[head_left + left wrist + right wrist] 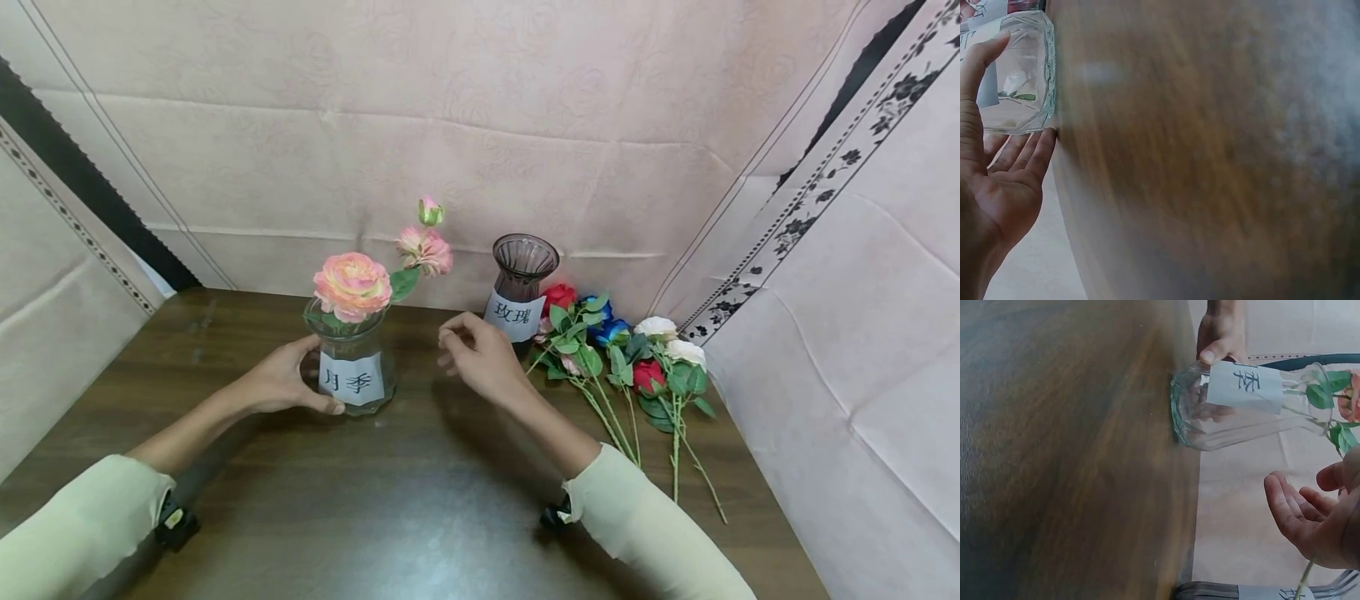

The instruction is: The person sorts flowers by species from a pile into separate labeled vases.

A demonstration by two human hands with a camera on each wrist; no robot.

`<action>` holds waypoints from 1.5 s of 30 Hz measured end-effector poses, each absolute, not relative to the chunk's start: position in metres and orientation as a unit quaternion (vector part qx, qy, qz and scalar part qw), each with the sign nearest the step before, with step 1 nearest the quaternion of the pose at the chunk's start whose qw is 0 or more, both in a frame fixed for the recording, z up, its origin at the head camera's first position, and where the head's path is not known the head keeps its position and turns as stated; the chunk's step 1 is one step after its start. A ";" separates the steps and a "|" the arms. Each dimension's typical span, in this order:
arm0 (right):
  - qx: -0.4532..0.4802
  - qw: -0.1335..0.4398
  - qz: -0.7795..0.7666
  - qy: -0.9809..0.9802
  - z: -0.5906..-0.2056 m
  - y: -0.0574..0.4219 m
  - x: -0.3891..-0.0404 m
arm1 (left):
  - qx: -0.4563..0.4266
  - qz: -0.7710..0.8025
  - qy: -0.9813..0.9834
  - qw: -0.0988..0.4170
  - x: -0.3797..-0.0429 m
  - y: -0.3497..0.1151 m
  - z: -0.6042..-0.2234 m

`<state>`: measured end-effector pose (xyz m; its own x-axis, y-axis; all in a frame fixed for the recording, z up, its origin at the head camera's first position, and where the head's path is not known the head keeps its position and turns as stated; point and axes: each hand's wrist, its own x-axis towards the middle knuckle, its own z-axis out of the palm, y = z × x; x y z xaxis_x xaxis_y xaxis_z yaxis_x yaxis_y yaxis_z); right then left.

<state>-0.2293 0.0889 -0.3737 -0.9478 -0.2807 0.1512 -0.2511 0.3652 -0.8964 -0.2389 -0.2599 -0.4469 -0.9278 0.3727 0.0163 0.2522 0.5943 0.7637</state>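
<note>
A clear glass vase [388, 371] with a white paper label [352, 380] stands on the table at centre left. My left hand [292, 379] holds it from the left, thumb at the label and the other fingers behind the glass [1235, 428]. In the vase is a stem with a large pink-orange flower [352, 287], a smaller pink flower [425, 250] and a bud [431, 212] leaning right. My right hand [480, 354] hovers between this vase and a dark glass vase [525, 258], fingers loosely bent, holding nothing.
Right of the dark vase, which bears a white label [514, 314], lie several artificial flowers: red [558, 296], blue [611, 329] and white [684, 353], stems pointing toward the front. A pale curtain [480, 167] hangs behind and beside the brown wooden table [360, 508].
</note>
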 end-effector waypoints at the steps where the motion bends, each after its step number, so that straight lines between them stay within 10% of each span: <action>1: -0.160 0.014 -0.545 0.823 -0.373 0.090 -0.230 | 0.173 0.418 0.889 0.075 -0.239 -0.260 -0.447; 45: -0.091 0.008 -0.639 0.764 -0.355 0.181 -0.249 | 0.207 0.452 0.865 0.064 -0.241 -0.262 -0.447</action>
<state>-0.2492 0.1809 -0.3549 -0.9832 -0.1500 0.1040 -0.1288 0.1661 -0.9777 -0.2407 -0.2618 -0.4471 -0.9061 0.4161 0.0758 0.3002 0.5063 0.8084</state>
